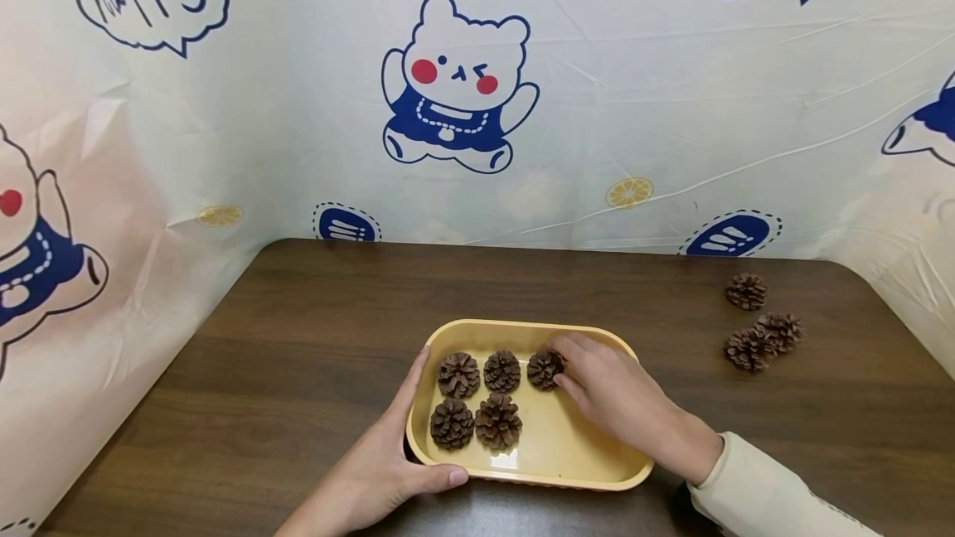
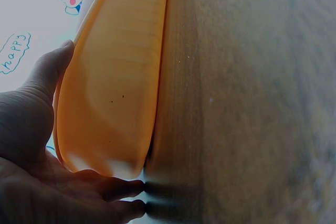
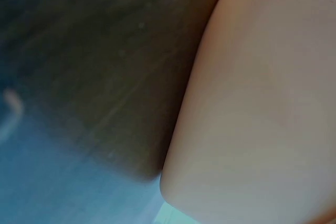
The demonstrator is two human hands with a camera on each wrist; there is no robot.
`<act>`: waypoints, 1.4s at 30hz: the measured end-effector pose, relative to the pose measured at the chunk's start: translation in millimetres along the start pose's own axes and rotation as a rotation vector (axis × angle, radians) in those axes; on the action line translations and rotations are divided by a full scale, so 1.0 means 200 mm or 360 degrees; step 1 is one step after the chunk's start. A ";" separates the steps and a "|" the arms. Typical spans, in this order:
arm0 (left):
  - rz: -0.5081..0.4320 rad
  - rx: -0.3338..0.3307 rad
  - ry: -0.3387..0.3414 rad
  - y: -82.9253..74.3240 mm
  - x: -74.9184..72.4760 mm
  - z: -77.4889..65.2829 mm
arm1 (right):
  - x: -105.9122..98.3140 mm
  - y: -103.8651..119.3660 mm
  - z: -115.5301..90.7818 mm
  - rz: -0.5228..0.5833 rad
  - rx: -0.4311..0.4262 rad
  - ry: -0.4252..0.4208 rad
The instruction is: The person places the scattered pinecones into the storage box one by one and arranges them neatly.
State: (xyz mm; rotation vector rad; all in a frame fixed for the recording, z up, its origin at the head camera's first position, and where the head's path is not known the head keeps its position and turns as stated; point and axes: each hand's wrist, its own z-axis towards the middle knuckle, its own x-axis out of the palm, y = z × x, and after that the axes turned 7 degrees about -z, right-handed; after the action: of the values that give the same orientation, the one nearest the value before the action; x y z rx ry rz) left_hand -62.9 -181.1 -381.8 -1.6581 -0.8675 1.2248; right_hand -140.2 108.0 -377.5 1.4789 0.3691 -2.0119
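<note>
A yellow plastic tub [image 1: 567, 447] sits on the table. Inside it are several brown pine cones: three along the far side and two at the near left. My left hand [image 1: 379, 456] holds the tub's near left corner, thumb over the front rim and fingers along the left side. In the left wrist view, that hand [image 2: 31, 145] wraps the end of the orange-looking tub wall [image 2: 113, 77]. With thumb and fingertips, my right hand [image 1: 615, 392] pinches the far right pine cone [image 1: 544, 370] inside the tub. The right wrist view misses that hand.
Three more pine cones lie at the table's right: a lone one [image 1: 746, 292] farther back and a touching pair [image 1: 749, 350] nearer. The dark wooden table [image 1: 298, 338] meets a printed cloth backdrop [image 1: 597, 106] behind and at both sides.
</note>
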 end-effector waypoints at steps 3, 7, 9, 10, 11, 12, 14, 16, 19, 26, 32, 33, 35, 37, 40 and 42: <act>-0.0007 -0.0002 0.0001 0.00 0.00 0.00 | 0.00 0.00 0.00 0.0010 0.0014 0.0010; -0.0011 -0.0006 0.0001 0.00 0.00 0.00 | -0.01 0.00 0.00 0.0030 0.0018 0.0008; -0.0012 -0.0007 0.0000 0.00 0.00 0.00 | -0.01 0.00 0.00 0.0040 0.0020 0.0001; -0.0010 -0.0008 -0.0001 0.00 0.00 0.00 | -0.01 0.00 0.00 0.0044 0.0020 -0.0003; -0.0009 -0.0010 -0.0002 0.00 0.00 0.00 | -0.02 0.00 0.00 0.0047 0.0021 -0.0006; -0.0008 -0.0012 -0.0003 0.00 0.00 0.00 | -0.02 0.00 0.00 0.0047 0.0023 -0.0009; -0.0007 -0.0021 -0.0005 0.00 0.00 0.00 | -0.02 0.00 0.00 0.0047 0.0029 -0.0008; -0.0006 -0.0031 -0.0008 0.00 0.00 0.00 | -0.03 0.00 0.00 0.0043 0.0038 -0.0002; -0.0010 -0.0039 -0.0010 -0.01 0.00 0.00 | -0.04 0.00 -0.01 0.0036 0.0075 0.0015; -0.0017 -0.0037 -0.0012 -0.01 0.00 0.00 | -0.07 -0.01 -0.04 0.0027 0.0119 -0.0020; -0.0019 -0.0040 -0.0008 -0.01 0.00 0.00 | -0.10 -0.02 -0.07 0.0006 0.0102 -0.0120; -0.0019 -0.0040 -0.0008 -0.01 0.00 0.00 | -0.11 -0.03 -0.07 0.0001 0.0097 -0.0137; -0.0014 -0.0040 -0.0009 -0.01 0.00 0.00 | -0.12 -0.03 -0.08 -0.0001 0.0094 -0.0156; -0.0011 -0.0038 -0.0009 -0.01 0.00 0.00 | -0.14 -0.04 -0.09 -0.0002 0.0099 -0.0165; -0.0020 -0.0027 -0.0003 0.00 0.00 0.00 | -0.16 -0.05 -0.10 -0.0005 0.0119 -0.0172; -0.0025 -0.0022 -0.0001 0.00 0.00 0.00 | -0.17 -0.06 -0.11 -0.0011 0.0127 -0.0183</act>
State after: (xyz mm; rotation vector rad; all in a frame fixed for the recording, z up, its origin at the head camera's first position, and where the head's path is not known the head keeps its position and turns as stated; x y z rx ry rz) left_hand -62.8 -180.7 -381.2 -1.6589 -0.8895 1.2113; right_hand -124.3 139.3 -355.0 1.4027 0.2489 -2.1282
